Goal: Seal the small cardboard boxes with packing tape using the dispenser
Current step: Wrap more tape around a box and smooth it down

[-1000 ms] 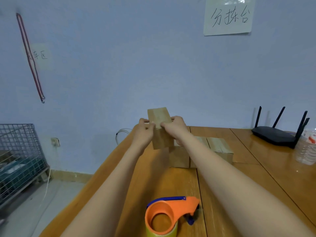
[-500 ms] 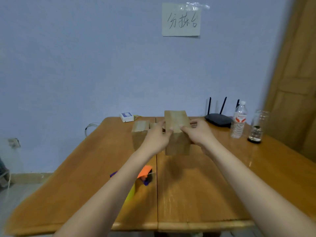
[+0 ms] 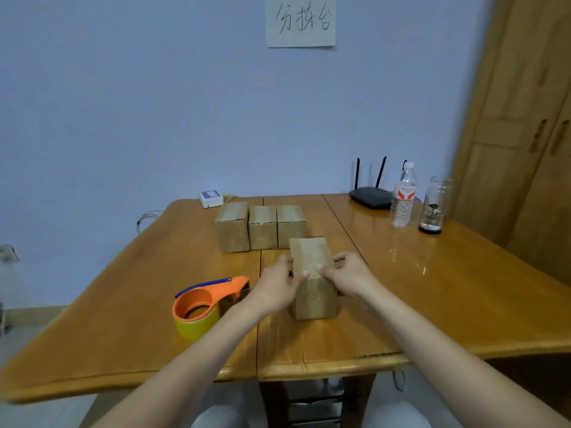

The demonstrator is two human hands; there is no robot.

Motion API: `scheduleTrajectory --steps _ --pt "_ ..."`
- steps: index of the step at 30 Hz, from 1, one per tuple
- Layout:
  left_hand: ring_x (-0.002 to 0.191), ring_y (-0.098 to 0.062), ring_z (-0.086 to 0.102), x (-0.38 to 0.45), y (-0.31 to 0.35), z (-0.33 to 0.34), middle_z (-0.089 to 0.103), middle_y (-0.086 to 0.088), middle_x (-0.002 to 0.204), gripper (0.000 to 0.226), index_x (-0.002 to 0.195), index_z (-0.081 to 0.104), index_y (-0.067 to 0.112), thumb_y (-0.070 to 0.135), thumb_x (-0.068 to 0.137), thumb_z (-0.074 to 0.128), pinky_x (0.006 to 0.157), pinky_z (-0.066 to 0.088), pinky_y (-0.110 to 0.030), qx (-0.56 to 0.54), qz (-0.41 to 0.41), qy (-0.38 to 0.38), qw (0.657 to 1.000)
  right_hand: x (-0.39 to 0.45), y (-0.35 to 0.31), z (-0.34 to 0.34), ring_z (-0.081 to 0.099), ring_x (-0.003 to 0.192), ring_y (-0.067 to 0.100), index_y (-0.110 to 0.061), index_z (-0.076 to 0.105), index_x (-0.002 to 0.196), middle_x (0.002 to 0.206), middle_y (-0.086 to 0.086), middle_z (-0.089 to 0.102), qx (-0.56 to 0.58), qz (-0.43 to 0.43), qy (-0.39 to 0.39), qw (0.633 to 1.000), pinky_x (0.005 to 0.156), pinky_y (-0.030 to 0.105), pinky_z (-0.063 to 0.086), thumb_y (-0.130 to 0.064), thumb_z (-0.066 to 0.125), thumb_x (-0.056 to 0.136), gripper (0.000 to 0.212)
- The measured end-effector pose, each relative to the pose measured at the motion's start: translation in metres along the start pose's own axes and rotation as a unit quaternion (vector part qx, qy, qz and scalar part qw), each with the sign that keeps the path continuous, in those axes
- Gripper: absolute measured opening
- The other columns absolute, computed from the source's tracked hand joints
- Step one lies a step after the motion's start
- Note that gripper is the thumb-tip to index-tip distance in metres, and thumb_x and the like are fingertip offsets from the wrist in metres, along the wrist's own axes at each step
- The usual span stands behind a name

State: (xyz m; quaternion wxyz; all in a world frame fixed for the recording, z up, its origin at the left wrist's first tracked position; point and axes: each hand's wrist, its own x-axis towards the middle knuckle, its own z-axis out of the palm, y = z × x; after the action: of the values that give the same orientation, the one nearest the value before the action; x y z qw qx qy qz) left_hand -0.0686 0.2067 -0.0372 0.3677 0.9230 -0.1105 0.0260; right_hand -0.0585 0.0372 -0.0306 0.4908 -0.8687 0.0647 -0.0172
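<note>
Pale blue wall (image 3: 154, 103) up ahead, a paper sign (image 3: 301, 21) with handwritten characters taped high on it, and a wooden wardrobe (image 3: 525, 134) filling the right edge. In front of it a glossy orange-brown wooden counter (image 3: 448, 298) spreads out, seams running through its top, light glinting off the right half. At the far edge a small white box (image 3: 211, 198) sits near the wall, and over to the right there's a black router (image 3: 370, 197) with its antennas up, a clear water bottle (image 3: 403, 196) just beside it, and a glass jar (image 3: 432, 208) next along. Three small cardboard boxes (image 3: 262, 227) stand in a tight row mid-counter, touching side to side. Nearer the camera, a fourth cardboard box (image 3: 312, 279) stands upright on the counter, and both hands are on it: the left hand (image 3: 276, 285) grips its left side with the thumb laid across the top front edge, the right hand (image 3: 347, 274) grips the right side, thumb on the front too. The tape dispenser (image 3: 205, 299), orange with a blue strip and a yellow tape roll, lies on the counter just left of the left forearm, untouched. Below the near edge, the counter's legs and pale knees are visible.
</note>
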Motion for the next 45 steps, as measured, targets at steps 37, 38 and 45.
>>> scheduleTrajectory --steps 37,38,45 --pt "0.087 -0.017 0.066 0.007 -0.090 -0.123 0.070 -0.005 0.097 0.017 0.106 0.060 0.021 0.011 0.093 0.066 0.080 0.057 -0.034 0.034 -0.061 -0.203 0.977 0.006 -0.066 0.021 0.063 0.091 0.004 -0.026 0.070 0.109 0.100 -0.008 0.069 -0.088 -0.257 -0.089 0.958 0.079 0.026 0.049 -0.043 0.077 0.084 0.031" --pt "0.083 -0.014 0.065 0.007 -0.084 -0.124 0.069 -0.004 0.094 0.015 0.106 0.059 0.017 0.009 0.094 0.064 0.075 0.056 -0.029 0.033 -0.053 -0.216 0.974 0.005 -0.068 0.022 0.062 0.087 0.004 -0.023 0.070 0.108 0.099 -0.006 0.069 -0.094 -0.252 -0.100 0.958 0.074 0.024 0.047 -0.042 0.080 0.082 0.034" --pt "0.083 -0.013 0.066 0.004 -0.069 -0.126 0.069 -0.006 0.096 0.016 0.107 0.059 0.016 0.007 0.095 0.063 0.072 0.055 -0.023 0.036 -0.036 -0.266 0.963 0.007 -0.070 0.015 0.066 0.071 0.013 -0.016 0.072 0.090 0.078 0.004 0.075 -0.047 -0.184 -0.141 0.972 0.076 0.036 0.058 -0.025 0.087 0.078 0.021"
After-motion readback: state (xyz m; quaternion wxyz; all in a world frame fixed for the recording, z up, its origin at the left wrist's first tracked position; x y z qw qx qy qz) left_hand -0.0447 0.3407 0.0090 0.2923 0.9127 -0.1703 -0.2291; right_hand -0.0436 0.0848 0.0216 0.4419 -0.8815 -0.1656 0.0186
